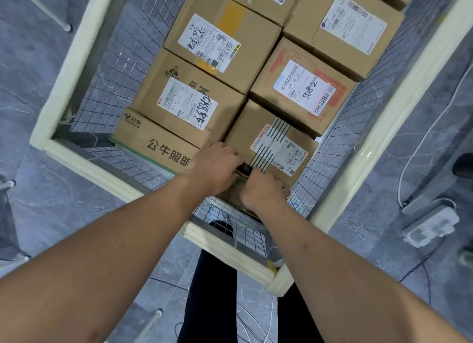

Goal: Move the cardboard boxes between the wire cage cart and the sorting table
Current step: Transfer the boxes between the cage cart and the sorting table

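Observation:
The wire cage cart (76, 60) with cream padded rims stands below me, packed with several cardboard boxes. The nearest one is a small box with striped tape (276, 142) and a shipping label, at the cart's near right corner. My left hand (215, 167) curls over its near left edge. My right hand (263, 192) closes on its near edge, close beside the left. To the left lies a box with black printed characters (153, 142). Behind it sits a labelled box with handwriting (189, 101). The sorting table is out of view.
A box with red print (304, 86) and two more labelled boxes (222, 40) (350, 27) fill the cart's far part. A white power strip (430, 226) and cables lie on the grey floor at right. Thin metal legs (46, 9) stand at left. My legs are near the cart's front rim.

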Motion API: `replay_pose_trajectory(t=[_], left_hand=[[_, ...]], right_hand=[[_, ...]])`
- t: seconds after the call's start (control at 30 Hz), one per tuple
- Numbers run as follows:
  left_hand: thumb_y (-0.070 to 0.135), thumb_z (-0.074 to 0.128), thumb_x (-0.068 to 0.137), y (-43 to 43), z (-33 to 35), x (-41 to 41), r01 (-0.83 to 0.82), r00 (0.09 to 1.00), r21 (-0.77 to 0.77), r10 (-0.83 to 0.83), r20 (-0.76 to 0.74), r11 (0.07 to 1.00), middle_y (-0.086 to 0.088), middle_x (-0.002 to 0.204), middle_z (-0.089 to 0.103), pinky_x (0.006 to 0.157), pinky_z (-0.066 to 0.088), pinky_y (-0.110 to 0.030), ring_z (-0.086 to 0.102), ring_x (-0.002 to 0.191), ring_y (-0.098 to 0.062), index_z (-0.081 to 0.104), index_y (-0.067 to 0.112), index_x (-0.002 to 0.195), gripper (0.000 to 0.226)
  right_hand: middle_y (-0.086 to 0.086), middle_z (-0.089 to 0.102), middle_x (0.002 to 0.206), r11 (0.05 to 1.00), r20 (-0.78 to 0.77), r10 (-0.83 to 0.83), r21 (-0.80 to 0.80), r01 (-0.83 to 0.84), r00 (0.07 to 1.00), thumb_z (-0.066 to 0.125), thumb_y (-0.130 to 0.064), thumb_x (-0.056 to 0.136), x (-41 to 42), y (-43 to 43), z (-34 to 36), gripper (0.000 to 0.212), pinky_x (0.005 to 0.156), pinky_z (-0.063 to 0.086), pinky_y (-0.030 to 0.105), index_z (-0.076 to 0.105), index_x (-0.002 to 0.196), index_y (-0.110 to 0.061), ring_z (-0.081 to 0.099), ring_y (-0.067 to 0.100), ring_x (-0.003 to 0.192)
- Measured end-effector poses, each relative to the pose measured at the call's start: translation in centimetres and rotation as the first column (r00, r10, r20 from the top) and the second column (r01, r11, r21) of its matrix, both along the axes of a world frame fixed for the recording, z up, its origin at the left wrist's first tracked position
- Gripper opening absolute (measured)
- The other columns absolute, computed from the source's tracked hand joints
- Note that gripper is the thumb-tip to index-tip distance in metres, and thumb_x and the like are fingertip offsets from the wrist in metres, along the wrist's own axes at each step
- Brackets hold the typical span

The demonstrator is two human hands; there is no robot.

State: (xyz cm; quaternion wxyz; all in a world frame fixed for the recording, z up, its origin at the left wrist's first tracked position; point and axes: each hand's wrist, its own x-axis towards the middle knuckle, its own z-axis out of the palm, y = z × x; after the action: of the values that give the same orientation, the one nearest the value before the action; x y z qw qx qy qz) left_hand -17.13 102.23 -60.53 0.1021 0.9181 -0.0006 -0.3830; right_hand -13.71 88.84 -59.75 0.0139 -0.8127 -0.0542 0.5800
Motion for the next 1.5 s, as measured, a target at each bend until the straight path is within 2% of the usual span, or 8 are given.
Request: replay_pose_trajectory(t=[0.13, 0.23, 0.53, 0.73, 0.9, 1.07, 1.2, 1.5], left_hand=[[0.04, 0.052, 0.102, -0.3, 0.5, -0.4, -0.037, 0.997, -0.017, 0.038, 0.064, 0.999, 0.005, 0.141, 0.054, 0.113, 0.034, -0.043, 0.048, 0.132, -0.026, 0.051, 0.033, 0.145, 0.044], [0.04, 0.049, 0.103, 0.0, 1.2, -1.0, -0.061, 0.992, -0.016, 0.063, 0.106, 0.998, 0.005, 0.139, 0.053, 0.107, 0.04, -0.043, 0.049, 0.127, -0.025, 0.053, 0.032, 0.142, 0.04], [0.043, 0.04, 0.106, 2.1, 6.0, -1.5, -0.013, 0.99, 0.001, 0.013, 0.137, 1.0, -0.005, 0.162, 0.036, 0.12, 0.029, -0.053, 0.034, 0.148, -0.038, 0.041, 0.029, 0.15, 0.047], [0.043, 0.041, 0.107, 2.1, 13.3, -2.0, 0.011, 0.977, 0.009, -0.013, 0.214, 1.0, -0.003, 0.165, 0.032, 0.121, 0.028, -0.052, 0.03, 0.149, -0.038, 0.035, 0.029, 0.156, 0.052], [0.045, 0.036, 0.108, 1.5, 19.7, -2.4, 0.029, 0.967, 0.016, -0.032, 0.253, 0.999, -0.004, 0.166, 0.03, 0.122, 0.025, -0.054, 0.026, 0.151, -0.038, 0.031, 0.028, 0.158, 0.053], [0.045, 0.037, 0.108, 0.2, 25.5, -3.1, 0.022, 0.943, 0.016, -0.026, 0.331, 1.0, -0.004, 0.162, 0.037, 0.119, 0.031, -0.053, 0.033, 0.146, -0.039, 0.041, 0.027, 0.152, 0.048], [0.046, 0.036, 0.107, -2.3, 29.9, -3.7, -0.005, 0.928, 0.027, -0.005, 0.373, 1.0, -0.002, 0.16, 0.039, 0.115, 0.035, -0.049, 0.037, 0.143, -0.037, 0.042, 0.029, 0.152, 0.048], [0.046, 0.039, 0.106, -12.9, 40.9, -4.4, 0.01, 0.848, 0.043, -0.031, 0.529, 0.999, -0.002, 0.159, 0.04, 0.111, 0.041, -0.048, 0.04, 0.141, -0.033, 0.042, 0.03, 0.151, 0.048]], right_hand=[[0.016, 0.058, 0.135, 0.994, 0.157, 0.027, 0.098, -0.043, 0.987, 0.05, -0.036, 0.101, -0.4, 0.1, 1.2, 0.035, 0.106, 0.043, 0.056, 0.055, 0.13, -0.016, 0.052, 0.042, 0.127], [0.013, 0.056, 0.134, 0.985, 0.272, 0.05, 0.146, -0.092, 0.961, 0.047, -0.038, 0.104, -0.7, 0.0, 2.3, 0.033, 0.104, 0.044, 0.055, 0.055, 0.128, -0.017, 0.052, 0.039, 0.126], [0.012, 0.048, 0.146, 0.985, 0.411, -0.007, 0.159, -0.064, 0.912, 0.036, -0.048, 0.105, -2.0, 0.0, 6.2, 0.049, 0.107, 0.039, 0.059, 0.047, 0.147, -0.026, 0.042, 0.043, 0.134], [0.007, 0.036, 0.161, 0.976, 0.488, -0.076, 0.217, -0.036, 0.87, 0.033, -0.052, 0.106, -3.6, -0.3, 12.5, 0.052, 0.112, 0.037, 0.054, 0.043, 0.151, -0.027, 0.036, 0.041, 0.141], [0.011, 0.047, 0.155, 0.962, 0.619, -0.13, 0.267, -0.051, 0.774, 0.045, -0.048, 0.104, -4.9, -1.3, 18.6, 0.049, 0.107, 0.043, 0.052, 0.054, 0.145, -0.024, 0.047, 0.041, 0.132], [0.006, 0.036, 0.162, 0.959, 0.588, -0.125, 0.279, -0.055, 0.799, 0.034, -0.048, 0.107, -4.8, -3.7, 24.9, 0.052, 0.112, 0.037, 0.047, 0.042, 0.154, -0.028, 0.036, 0.034, 0.143], [0.004, 0.047, 0.149, 0.948, 0.641, -0.14, 0.306, -0.084, 0.755, 0.037, -0.045, 0.106, -5.3, -6.3, 29.7, 0.045, 0.1, 0.043, 0.046, 0.051, 0.145, -0.027, 0.047, 0.033, 0.128], [0.003, 0.051, 0.139, 0.918, 0.753, -0.244, 0.383, -0.106, 0.612, 0.039, -0.044, 0.104, -5.6, -16.8, 39.8, 0.041, 0.094, 0.046, 0.045, 0.058, 0.136, -0.026, 0.052, 0.033, 0.119]])
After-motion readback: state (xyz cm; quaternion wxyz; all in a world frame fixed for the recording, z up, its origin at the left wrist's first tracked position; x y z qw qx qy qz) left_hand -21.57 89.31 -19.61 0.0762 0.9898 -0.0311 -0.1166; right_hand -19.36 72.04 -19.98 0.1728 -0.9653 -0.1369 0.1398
